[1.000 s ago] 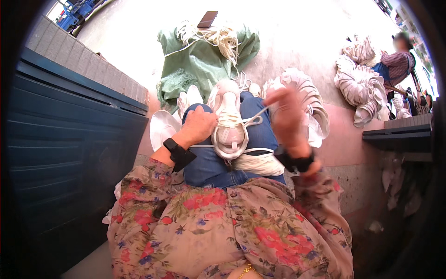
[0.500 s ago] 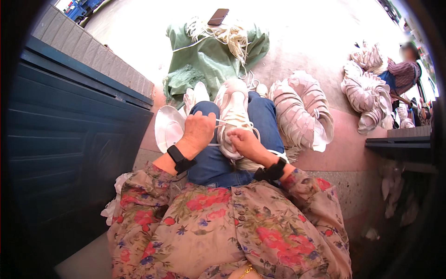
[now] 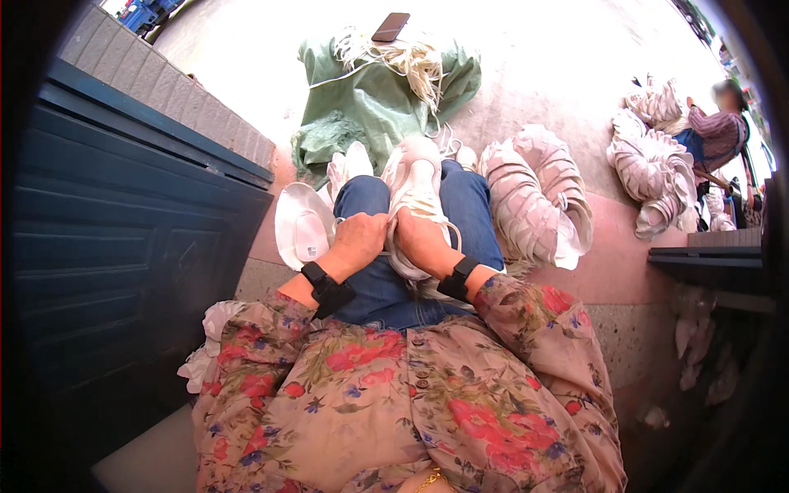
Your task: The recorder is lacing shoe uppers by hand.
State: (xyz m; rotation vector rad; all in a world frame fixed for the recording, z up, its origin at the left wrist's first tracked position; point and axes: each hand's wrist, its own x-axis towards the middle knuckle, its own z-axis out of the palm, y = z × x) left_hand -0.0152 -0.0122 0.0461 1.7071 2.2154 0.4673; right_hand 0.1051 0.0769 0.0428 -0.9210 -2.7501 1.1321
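Note:
A white lace-up sneaker (image 3: 417,185) rests between my knees, its toe pointing away from me. My left hand (image 3: 362,240) is closed at the sneaker's left edge, its fingertips pinching where the shoelace runs. Over the tongue lies my right hand (image 3: 423,243), its fingers curled in until they meet the left fingertips. What the right fingers hold is hidden. A loop of white shoelace (image 3: 455,237) stands out on the shoe's right side, beside my right hand.
A white shoe upper (image 3: 301,226) lies left of my knee. Bundled white uppers (image 3: 538,193) sit to the right. Ahead, a green sack (image 3: 353,107) bears laces (image 3: 419,70) and a phone (image 3: 390,27). A dark blue panel (image 3: 123,246) stands left; another person (image 3: 717,135) sits far right.
The right hand has moved left and slightly up to meet the left hand at the shoe's left edge. The lace stretched from the left hand no longer shows between them.

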